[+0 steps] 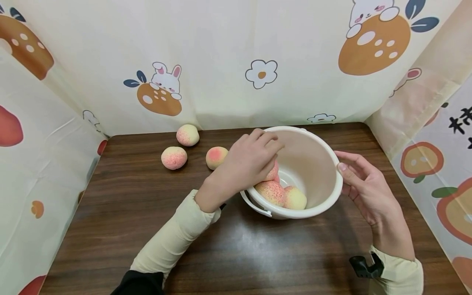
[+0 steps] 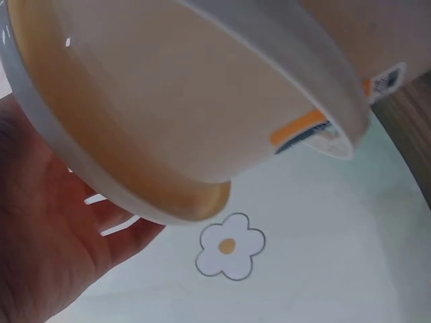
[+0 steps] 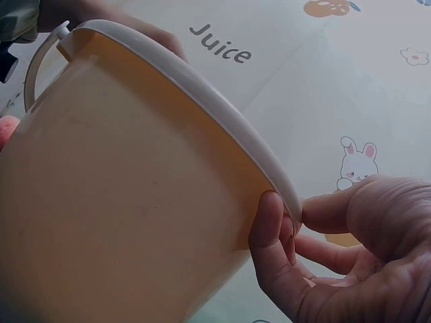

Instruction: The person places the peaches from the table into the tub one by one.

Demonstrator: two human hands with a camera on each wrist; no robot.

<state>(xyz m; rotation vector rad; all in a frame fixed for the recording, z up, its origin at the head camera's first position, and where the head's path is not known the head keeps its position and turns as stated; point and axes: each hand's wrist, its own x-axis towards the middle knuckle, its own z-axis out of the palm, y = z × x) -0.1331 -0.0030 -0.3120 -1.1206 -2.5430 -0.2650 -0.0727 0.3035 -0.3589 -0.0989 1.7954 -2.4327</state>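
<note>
Peaches (image 1: 271, 193) sit in the bucket (image 1: 313, 168) below the bent fingers of the left hand (image 1: 250, 157), dark wood table (image 1: 121, 196) underneath, printed curtain (image 1: 217, 41) beyond. From the left wrist, the rim (image 2: 74, 155) partly hides those fingers; their hold is unclear. From the right wrist, the right hand (image 3: 377, 235) pinches that rim.

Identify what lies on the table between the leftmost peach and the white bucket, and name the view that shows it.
In the head view, another peach lies between the leftmost peach and the white bucket, partly covered by the left hand.
</note>
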